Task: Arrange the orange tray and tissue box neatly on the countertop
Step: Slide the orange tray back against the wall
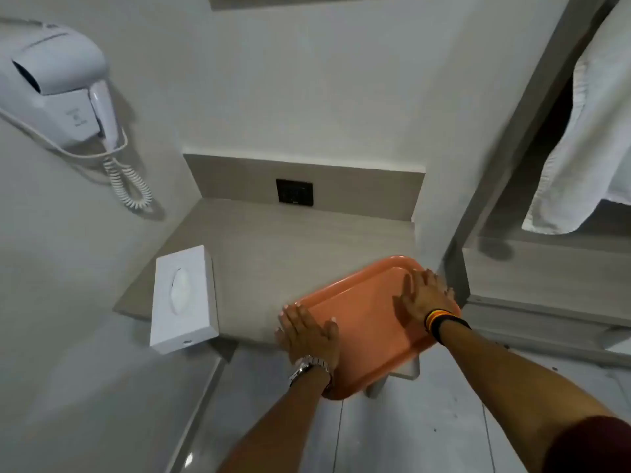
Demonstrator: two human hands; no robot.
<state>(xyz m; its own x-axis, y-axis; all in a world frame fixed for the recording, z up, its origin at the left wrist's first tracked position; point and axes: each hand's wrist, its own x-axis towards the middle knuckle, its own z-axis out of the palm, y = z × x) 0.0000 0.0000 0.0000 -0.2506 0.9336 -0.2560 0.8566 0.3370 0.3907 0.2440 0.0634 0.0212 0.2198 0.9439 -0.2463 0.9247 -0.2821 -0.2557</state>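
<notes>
An orange tray [367,322] lies skewed at the right front of the beige countertop [273,254], its near end sticking out past the front edge. My left hand [307,332] rests flat on the tray's near left corner, fingers spread. Flat on the tray's right side, by the wall, lies my right hand [425,295], fingers also spread. A white tissue box [184,298] sits at the counter's left side against the wall, with its near end jutting over the front edge. Neither hand touches the box.
A white wall-mounted hair dryer [58,80] with a coiled cord hangs at upper left. A black socket panel [294,192] is set in the backsplash. A white towel [587,148] hangs in the recess at right. Tiled floor lies below the counter.
</notes>
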